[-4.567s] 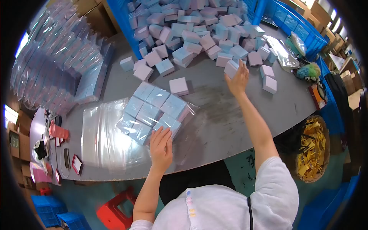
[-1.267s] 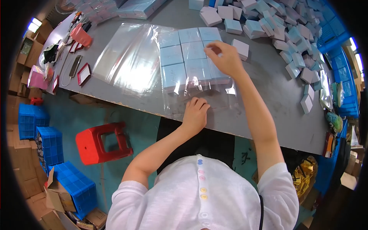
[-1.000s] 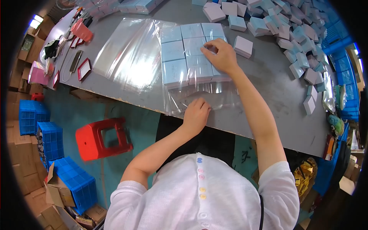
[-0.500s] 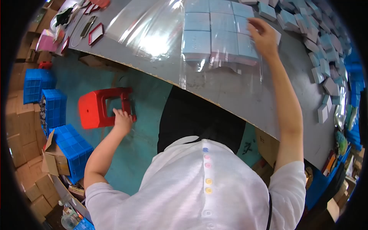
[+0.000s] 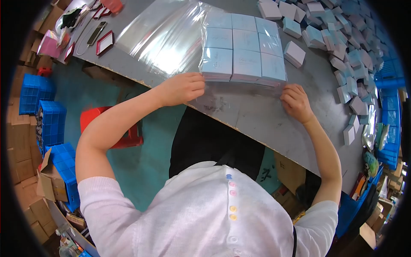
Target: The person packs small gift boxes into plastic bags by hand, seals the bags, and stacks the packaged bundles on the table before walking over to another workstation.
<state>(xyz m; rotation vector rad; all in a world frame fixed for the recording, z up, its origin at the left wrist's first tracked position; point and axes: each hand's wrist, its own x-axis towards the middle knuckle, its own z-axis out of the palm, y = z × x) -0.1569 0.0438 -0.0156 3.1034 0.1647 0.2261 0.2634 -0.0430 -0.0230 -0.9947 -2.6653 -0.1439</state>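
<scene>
Several pale blue boxes lie in neat rows inside a clear plastic bag on the table. My left hand is closed, its fingers pinching the bag's near edge at the left corner of the boxes. At the right corner, my right hand is closed on the same near edge. The clear film stretches between the two hands, in front of the boxes. A stack of flat clear plastic bags lies left of the boxes, shiny with reflections.
Loose blue and white boxes pile up on the right of the grey table. One single box sits beside the bagged group. A red stool and blue crates stand on the floor to the left. A phone lies at the far left.
My left hand has left the red stool and come up to the bag's near edge. My right hand has moved down from the boxes' right side to the bag's near right corner.
</scene>
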